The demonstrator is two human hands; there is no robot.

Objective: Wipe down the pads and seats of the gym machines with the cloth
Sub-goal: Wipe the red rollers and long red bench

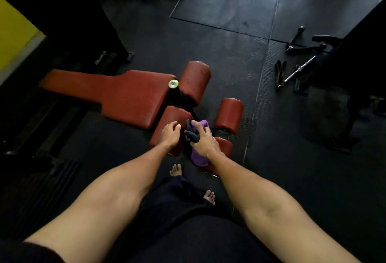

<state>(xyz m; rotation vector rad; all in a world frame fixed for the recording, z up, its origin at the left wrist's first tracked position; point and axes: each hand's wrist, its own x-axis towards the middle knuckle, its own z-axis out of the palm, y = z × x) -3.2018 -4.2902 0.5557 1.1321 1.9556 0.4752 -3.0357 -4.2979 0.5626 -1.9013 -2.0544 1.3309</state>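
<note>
A red padded bench (125, 95) lies low over the black floor, with several red roller pads at its near end. My left hand (170, 135) rests on the near left roller pad (167, 120), fingers loosely curled. My right hand (201, 139) grips a purple and dark grey cloth (198, 157) bunched between the near rollers, over the near right roller pad (225, 145). Two more roller pads sit farther off, one beside the bench end (195, 80) and one to the right (229, 114).
A metal post cap (173, 84) stands at the bench end. Bars and cable handles (300, 57) lie on the floor at right beside a dark machine frame (355, 78). A black machine (62, 22) and yellow wall are at left. My bare feet (176, 169) are below.
</note>
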